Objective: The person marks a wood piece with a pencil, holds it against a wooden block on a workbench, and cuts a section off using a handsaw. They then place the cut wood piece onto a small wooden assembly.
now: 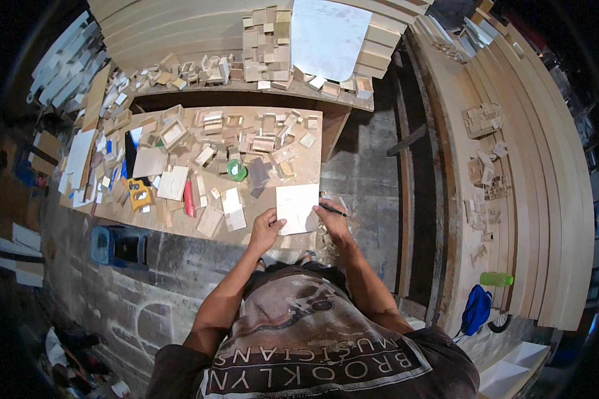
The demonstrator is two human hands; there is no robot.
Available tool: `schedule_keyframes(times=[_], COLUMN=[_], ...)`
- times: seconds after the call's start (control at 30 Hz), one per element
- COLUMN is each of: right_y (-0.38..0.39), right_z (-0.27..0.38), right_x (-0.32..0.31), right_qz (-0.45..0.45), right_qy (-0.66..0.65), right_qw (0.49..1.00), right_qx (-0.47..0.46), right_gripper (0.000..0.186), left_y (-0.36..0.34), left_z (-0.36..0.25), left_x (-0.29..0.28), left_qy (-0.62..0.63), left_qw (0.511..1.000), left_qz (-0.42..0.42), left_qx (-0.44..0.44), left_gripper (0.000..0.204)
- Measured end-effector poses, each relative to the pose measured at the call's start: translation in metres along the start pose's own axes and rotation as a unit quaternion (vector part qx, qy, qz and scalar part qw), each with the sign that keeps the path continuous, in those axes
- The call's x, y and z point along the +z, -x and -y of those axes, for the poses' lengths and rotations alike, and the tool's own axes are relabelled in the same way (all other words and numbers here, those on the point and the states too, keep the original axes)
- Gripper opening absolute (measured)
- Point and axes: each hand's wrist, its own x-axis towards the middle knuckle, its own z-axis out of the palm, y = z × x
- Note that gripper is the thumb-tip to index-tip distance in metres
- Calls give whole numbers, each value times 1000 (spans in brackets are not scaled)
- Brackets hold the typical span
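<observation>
A pale board [295, 199] sits at the table's near right corner, close to both edges. The left hand [266, 231] grips its lower left edge, thumb on top; the right hand [333, 223], closed around a black pen [334, 209], is at its right edge. Leftward, a strip of tabletop [261, 207] separates it from a pale block [233, 209]; rightward, floor [363, 169] stretches toward a long bench [454, 199].

From white panel [295, 199]: 2 o'clock open over floor [363, 166]. 12 o'clock, bare surface [307, 170]. 10 o'clock blocked: grey sheets [259, 175], green round item [236, 170]. 11 o'clock, wood blocks [263, 143].
</observation>
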Motion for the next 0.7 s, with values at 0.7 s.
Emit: schedule_keyframes(times=[0.7], right_y=[-24], right_z=[-75], right_x=[2], right_qz=[86], right_qy=[184], right_qw=[969], right_qx=[-139], right_gripper=[58], left_y=[-20], left_z=[45], left_x=[-5], left_qy=[-442], left_qw=[871], left_qz=[-205], left_qx=[56], left_gripper=[22])
